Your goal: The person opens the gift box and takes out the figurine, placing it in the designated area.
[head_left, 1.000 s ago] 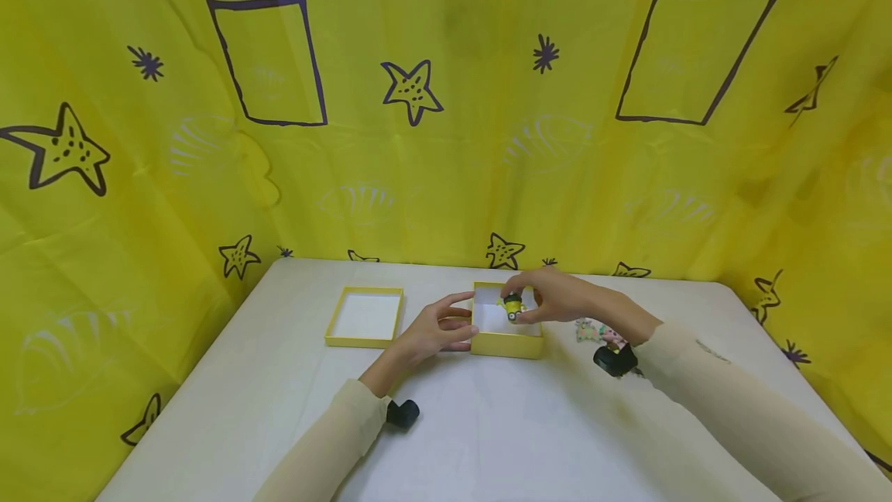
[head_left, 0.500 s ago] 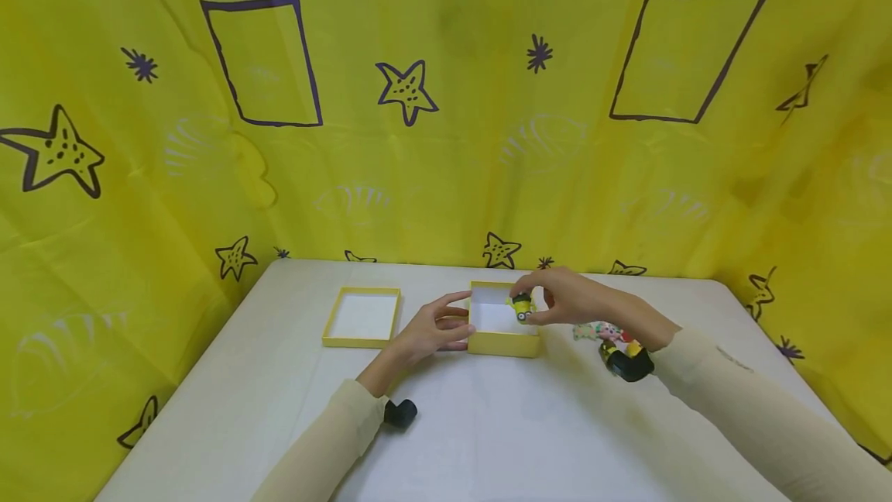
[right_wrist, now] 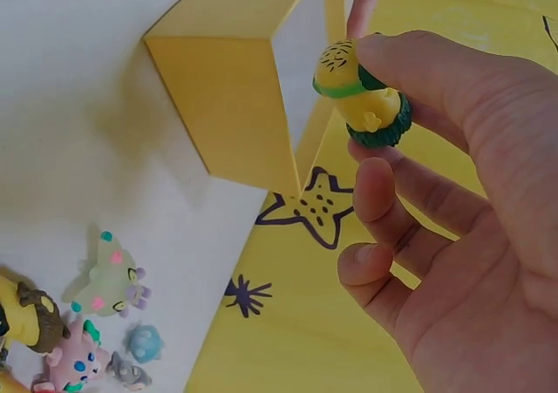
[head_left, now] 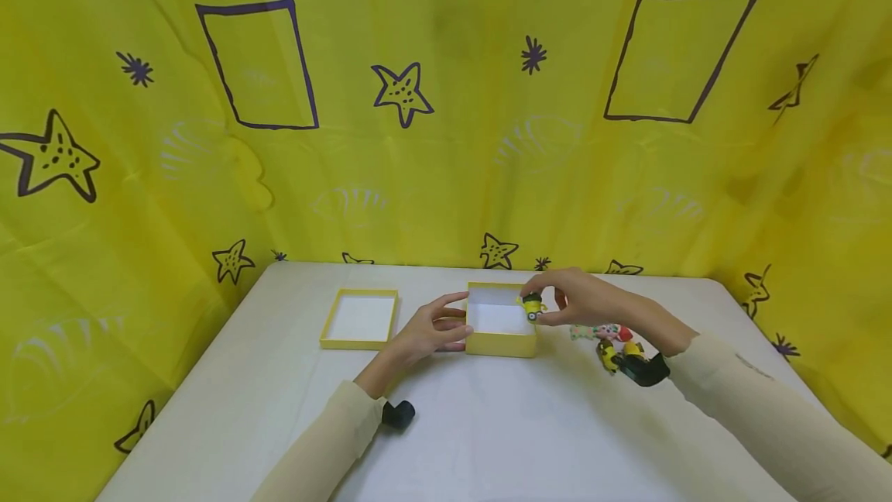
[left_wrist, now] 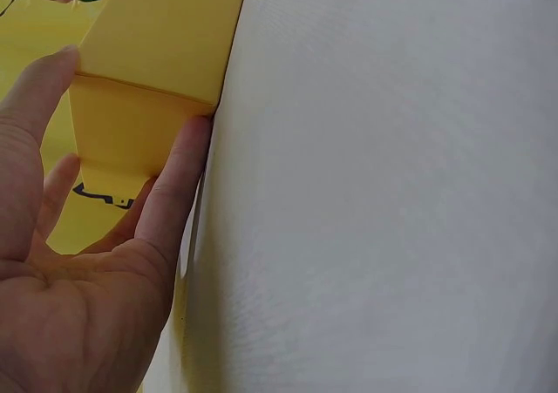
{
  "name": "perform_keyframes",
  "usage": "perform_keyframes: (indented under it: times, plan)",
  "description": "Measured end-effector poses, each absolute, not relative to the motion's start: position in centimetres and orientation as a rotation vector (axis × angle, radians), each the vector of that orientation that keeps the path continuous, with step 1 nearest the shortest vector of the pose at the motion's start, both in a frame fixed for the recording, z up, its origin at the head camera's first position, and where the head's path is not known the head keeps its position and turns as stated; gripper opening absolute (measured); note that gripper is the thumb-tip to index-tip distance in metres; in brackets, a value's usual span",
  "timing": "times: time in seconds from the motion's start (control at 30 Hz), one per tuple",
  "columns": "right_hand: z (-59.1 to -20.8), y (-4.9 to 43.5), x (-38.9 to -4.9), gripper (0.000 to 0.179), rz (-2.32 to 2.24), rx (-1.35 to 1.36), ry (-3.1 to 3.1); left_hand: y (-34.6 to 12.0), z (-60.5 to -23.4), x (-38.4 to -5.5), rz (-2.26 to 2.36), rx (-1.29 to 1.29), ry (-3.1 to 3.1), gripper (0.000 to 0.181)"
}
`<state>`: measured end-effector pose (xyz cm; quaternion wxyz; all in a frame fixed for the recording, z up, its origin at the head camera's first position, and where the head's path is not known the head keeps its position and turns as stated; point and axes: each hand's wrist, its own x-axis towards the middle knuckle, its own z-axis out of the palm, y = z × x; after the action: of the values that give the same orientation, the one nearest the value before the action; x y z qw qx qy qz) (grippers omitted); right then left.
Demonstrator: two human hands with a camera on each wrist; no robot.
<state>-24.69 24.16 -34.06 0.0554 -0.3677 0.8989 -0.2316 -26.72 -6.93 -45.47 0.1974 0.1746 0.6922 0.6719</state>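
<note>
A yellow box (head_left: 500, 345) with a white inside stands uncovered on the table. My left hand (head_left: 430, 330) rests against its left wall; in the left wrist view the fingers (left_wrist: 170, 193) touch the side with little bend, the thumb by the top edge. My right hand (head_left: 581, 299) pinches a small yellow minion figurine (head_left: 533, 307) between thumb and fingers, above the box's right rim. In the right wrist view the figurine (right_wrist: 362, 88) has a green band and a dark green fringe; part of it is hidden by the thumb.
A shallow yellow-edged lid (head_left: 359, 320) lies left of the box, its white inside up. Right of the box, under my right forearm, several small toy figures lie grouped, among them a pink one (right_wrist: 80, 358) and a pale green one (right_wrist: 113, 280). A yellow curtain (head_left: 446, 177) hangs behind the table.
My right hand has moved right with the minion figurine, from over the box's inside to its right rim. The left hand keeps its place at the box. More toy figures show under the right wrist.
</note>
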Motion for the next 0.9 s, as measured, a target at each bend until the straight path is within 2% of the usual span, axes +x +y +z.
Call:
perform_keyframes:
  times: [0.63,0.9]
  plan:
    - [-34.5,27.6,-23.5,0.039,-0.821,-1.123,2.871,-6.9,-45.1,-26.6,1.879,0.492,1.929,0.071]
    - [-34.7,28.8,-22.8,0.042,-0.842,-0.983,2.886,-6.9,-45.3,-26.6,1.854,0.497,1.956,0.072]
